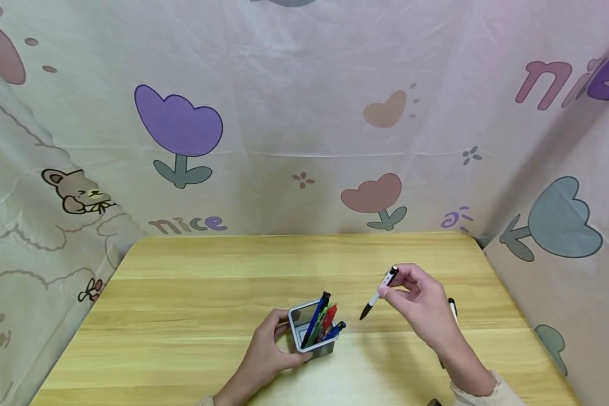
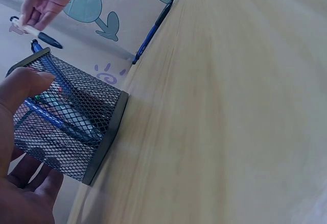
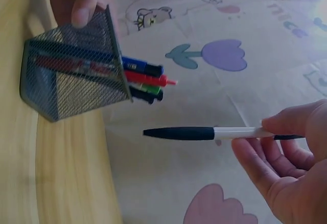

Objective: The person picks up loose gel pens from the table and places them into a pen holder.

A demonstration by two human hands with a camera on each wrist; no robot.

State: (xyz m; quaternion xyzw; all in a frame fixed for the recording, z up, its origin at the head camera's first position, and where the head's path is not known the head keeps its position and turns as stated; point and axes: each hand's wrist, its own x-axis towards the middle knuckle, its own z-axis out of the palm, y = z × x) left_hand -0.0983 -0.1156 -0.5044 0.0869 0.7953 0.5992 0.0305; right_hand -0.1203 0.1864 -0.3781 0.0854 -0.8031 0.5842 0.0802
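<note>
A black mesh pen holder [image 1: 322, 351] stands on the table, and my left hand [image 1: 269, 351] grips its left side, thumb in front and fingers behind. Inside it lean a blue pen [image 1: 314, 319], a red pen [image 1: 328, 319], a green pen [image 3: 152, 88] and a second blue pen [image 1: 336, 330]. My right hand [image 1: 427, 307] pinches a white pen with a black grip [image 3: 186, 133] between thumb and fingers. That pen is in the air to the right of the holder, apart from it, its black tip slanting down and left.
Under my right forearm lies a black-and-white pen [image 1: 453, 307], partly hidden. A blue pen [image 2: 153, 32] lies on the table in the left wrist view. A dark object [image 1: 433, 402] shows at the bottom edge. Printed cloth [image 1: 284, 113] hangs behind the wooden table [image 1: 198, 293] and at both sides.
</note>
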